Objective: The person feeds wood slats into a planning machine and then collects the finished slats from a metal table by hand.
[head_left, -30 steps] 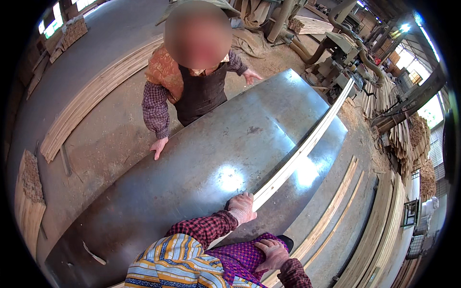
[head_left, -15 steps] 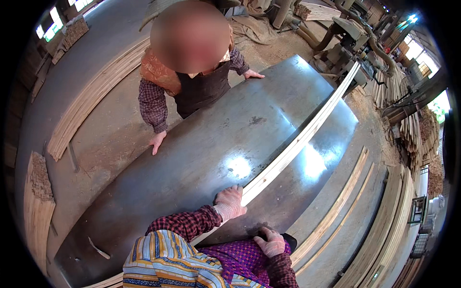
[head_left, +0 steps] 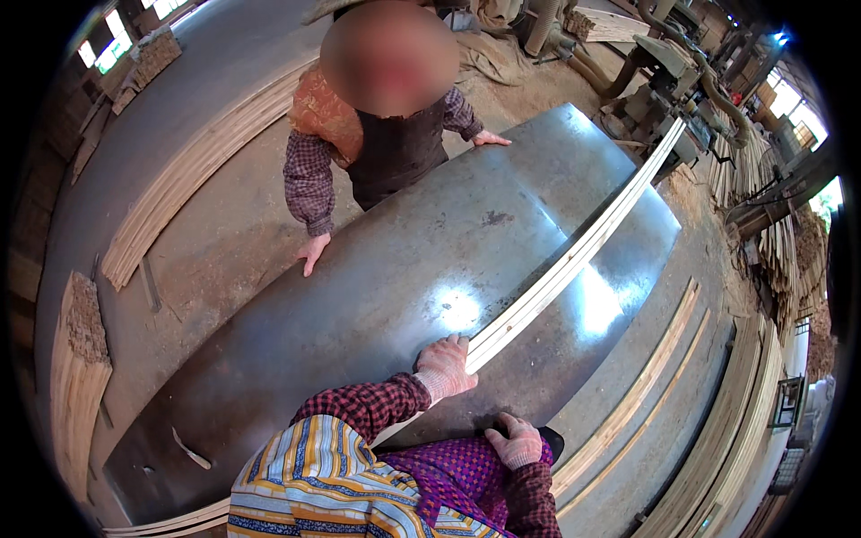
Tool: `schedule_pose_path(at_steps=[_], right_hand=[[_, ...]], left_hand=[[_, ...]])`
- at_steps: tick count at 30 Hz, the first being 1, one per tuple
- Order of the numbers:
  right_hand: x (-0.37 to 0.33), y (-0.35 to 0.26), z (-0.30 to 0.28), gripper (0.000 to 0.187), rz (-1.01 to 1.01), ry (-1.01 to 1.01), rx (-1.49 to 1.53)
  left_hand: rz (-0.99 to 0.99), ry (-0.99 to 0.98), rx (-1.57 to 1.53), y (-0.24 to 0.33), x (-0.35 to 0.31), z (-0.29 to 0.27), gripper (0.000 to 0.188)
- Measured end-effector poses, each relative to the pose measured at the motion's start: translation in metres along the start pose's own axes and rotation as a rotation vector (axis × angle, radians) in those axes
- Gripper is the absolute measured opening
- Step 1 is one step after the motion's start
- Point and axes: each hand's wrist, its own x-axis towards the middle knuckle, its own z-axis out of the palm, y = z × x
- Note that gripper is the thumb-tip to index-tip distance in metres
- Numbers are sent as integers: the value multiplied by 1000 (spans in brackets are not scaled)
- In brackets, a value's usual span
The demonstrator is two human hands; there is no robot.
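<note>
Long pale wooden strips [head_left: 578, 255] lie side by side across a dark, shiny metal tabletop [head_left: 377, 287], stretching from my body to a machine at the far right. My left hand [head_left: 446, 368], in a pale pinkish glove, is closed over the strips near their close end; its thumb side is partly hidden. My right hand [head_left: 517, 442], gloved likewise, rests on the purple checked cloth over my leg at the table's near edge. Its fingers lie loosely bent, with nothing seen in them.
Across the table a person [head_left: 395, 152] leans with both hands on its edge. A woodworking machine [head_left: 664, 99] with hoses stands at the far right. Stacked boards [head_left: 197, 170] lie on the floor at left, more planks [head_left: 717, 430] at right. A wood sliver [head_left: 191, 450] lies on the tabletop.
The whole view has shifted slightly, so the table, strips and person appear farther right. My left hand stays on the strips and my right hand stays on my leg.
</note>
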Motion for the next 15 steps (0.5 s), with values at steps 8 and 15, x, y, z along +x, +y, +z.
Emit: schedule_pose_path(at_steps=[8, 15], right_hand=[[-8, 2, 3, 51, -1, 37, 25], [-12, -1, 2, 47, -32, 88, 1]], left_hand=[[-5, -37, -1, -1, -2, -5, 90], [35, 127, -114, 24, 23, -38, 89]])
